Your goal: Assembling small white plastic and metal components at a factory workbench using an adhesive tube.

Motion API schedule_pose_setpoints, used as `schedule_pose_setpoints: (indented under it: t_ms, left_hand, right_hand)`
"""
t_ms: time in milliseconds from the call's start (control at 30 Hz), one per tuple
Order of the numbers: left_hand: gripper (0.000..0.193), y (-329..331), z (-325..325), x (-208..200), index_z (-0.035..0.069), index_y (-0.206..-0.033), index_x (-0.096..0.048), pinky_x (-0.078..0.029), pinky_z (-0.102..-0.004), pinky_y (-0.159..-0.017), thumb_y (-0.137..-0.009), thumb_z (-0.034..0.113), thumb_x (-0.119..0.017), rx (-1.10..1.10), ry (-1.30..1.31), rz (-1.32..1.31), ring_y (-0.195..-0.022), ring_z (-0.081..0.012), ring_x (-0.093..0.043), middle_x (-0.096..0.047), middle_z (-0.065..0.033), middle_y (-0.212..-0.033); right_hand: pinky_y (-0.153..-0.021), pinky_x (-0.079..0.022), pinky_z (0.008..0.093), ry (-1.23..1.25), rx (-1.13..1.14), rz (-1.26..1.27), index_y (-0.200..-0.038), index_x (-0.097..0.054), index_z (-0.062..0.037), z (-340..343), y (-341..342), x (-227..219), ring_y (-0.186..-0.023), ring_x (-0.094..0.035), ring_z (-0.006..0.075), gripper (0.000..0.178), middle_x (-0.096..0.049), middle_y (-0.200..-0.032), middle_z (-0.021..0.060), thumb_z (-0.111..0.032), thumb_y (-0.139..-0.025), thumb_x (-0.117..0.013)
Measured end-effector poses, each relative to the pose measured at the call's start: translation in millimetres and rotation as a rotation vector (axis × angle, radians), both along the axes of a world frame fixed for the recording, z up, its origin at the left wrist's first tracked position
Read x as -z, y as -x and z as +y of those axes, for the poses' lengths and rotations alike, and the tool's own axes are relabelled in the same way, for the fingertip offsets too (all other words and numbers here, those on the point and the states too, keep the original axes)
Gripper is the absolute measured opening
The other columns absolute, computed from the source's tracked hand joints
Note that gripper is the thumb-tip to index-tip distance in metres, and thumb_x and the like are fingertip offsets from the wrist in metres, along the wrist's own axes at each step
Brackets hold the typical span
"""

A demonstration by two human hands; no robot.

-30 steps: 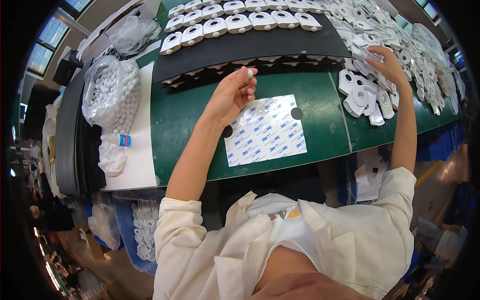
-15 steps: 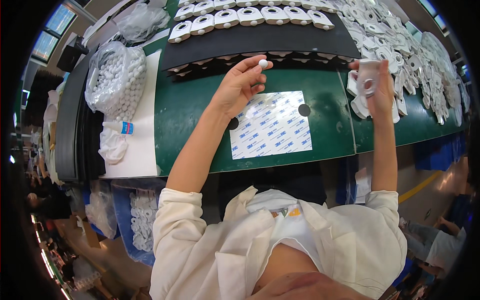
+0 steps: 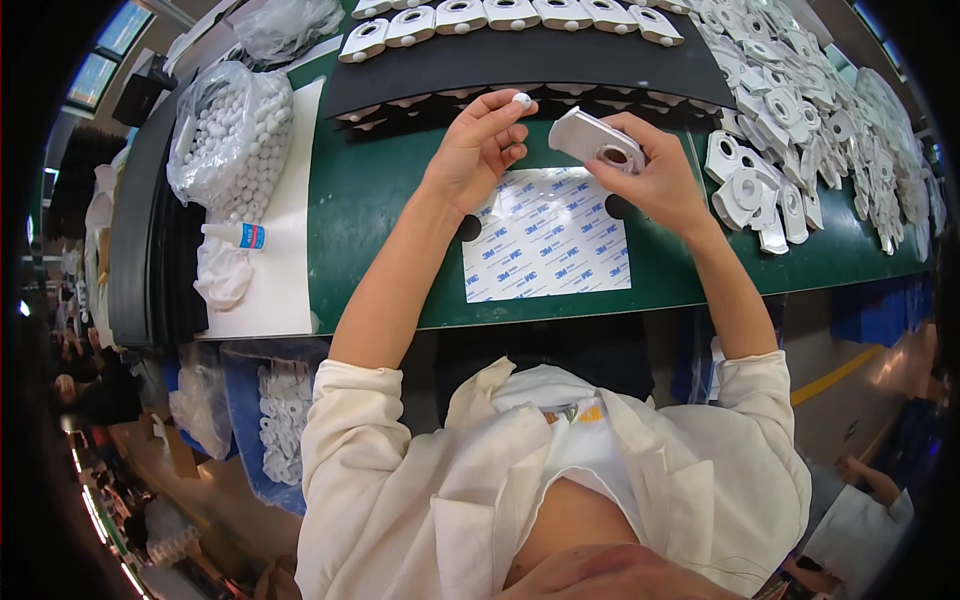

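Note:
Between thumb and fingertips, my left hand [image 3: 478,145] pinches a small white ball [image 3: 522,100]. To its right, my right hand [image 3: 655,172] grips a white plastic part with a round hole [image 3: 590,137], held tilted with one end toward the ball; the two are apart. Under both hands, a white sheet with a repeated blue print [image 3: 550,240] lies on the green table [image 3: 385,250]. Beyond them, a black board [image 3: 520,65] carries rows of similar white parts [image 3: 512,12], several with a white ball at their near edge.
A heap of loose white parts [image 3: 790,120] covers the table's right side. At left stand a clear bag of white balls [image 3: 235,140] and a small glue bottle [image 3: 238,236] beside a crumpled white cloth [image 3: 222,275]. Below the table edge hangs a blue bin [image 3: 240,420] of white pieces.
My right hand has come left from the heap with the white part, toward my left hand. My left hand has shifted slightly up, still pinching the ball.

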State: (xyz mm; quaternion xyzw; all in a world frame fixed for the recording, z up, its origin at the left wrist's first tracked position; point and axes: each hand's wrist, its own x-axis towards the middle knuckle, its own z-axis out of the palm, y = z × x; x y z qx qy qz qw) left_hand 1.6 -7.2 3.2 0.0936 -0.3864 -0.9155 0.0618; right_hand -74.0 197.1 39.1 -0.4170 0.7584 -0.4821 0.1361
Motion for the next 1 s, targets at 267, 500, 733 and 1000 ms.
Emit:
schedule_pose_setpoints:
  t_ms: [267, 500, 733, 1000]
  left_hand:
    - [0.024, 0, -1, 2, 0.005, -0.105, -0.057, -0.045, -0.0206, -0.057, -0.084, 0.014, -0.063, -0.016, 0.012, 0.011, -0.066, -0.0068, -0.054, -0.062, -0.0082, -0.098]
    - [0.021, 1, -1, 2, 0.005, -0.102, -0.059, -0.046, -0.0202, -0.057, -0.085, 0.016, -0.062, -0.026, 0.031, 0.010, -0.067, -0.0067, -0.054, -0.062, -0.0079, -0.095]
    - [0.021, 2, -2, 3, 0.004, -0.102, -0.059, -0.047, -0.0203, -0.057, -0.085, 0.017, -0.062, 0.007, 0.025, 0.041, -0.066, -0.0065, -0.054, -0.062, -0.0069, -0.093]
    - [0.024, 1, -1, 4, 0.005, -0.104, -0.059, -0.045, -0.0204, -0.057, -0.084, 0.016, -0.063, 0.013, 0.032, 0.031, -0.066, -0.0063, -0.054, -0.062, -0.0063, -0.094]
  right_hand:
    - [-0.071, -0.045, 0.0208, 0.234, -0.018, -0.345, -0.103, -0.058, -0.0009, 2, -4, 32, -0.083, -0.055, 0.0072, 0.026, -0.060, -0.092, 0.0015, -0.008, -0.079, -0.065]
    - [-0.074, -0.043, 0.0217, 0.173, -0.067, -0.385, -0.108, -0.053, -0.0003, -3, -8, 49, -0.083, -0.052, 0.0071, 0.022, -0.057, -0.096, 0.0020, -0.008, -0.088, -0.054]
    - [-0.070, -0.043, 0.0203, 0.102, -0.097, -0.259, -0.103, -0.053, -0.0012, -1, -6, 45, -0.080, -0.050, 0.0061, 0.016, -0.056, -0.091, 0.0020, -0.007, -0.088, -0.054]
    - [-0.063, -0.040, 0.0213, 0.034, -0.103, 0.035, -0.098, -0.052, -0.0001, -2, -9, 44, -0.071, -0.048, 0.0071, 0.012, -0.049, -0.083, 0.0027, -0.003, -0.087, -0.053]
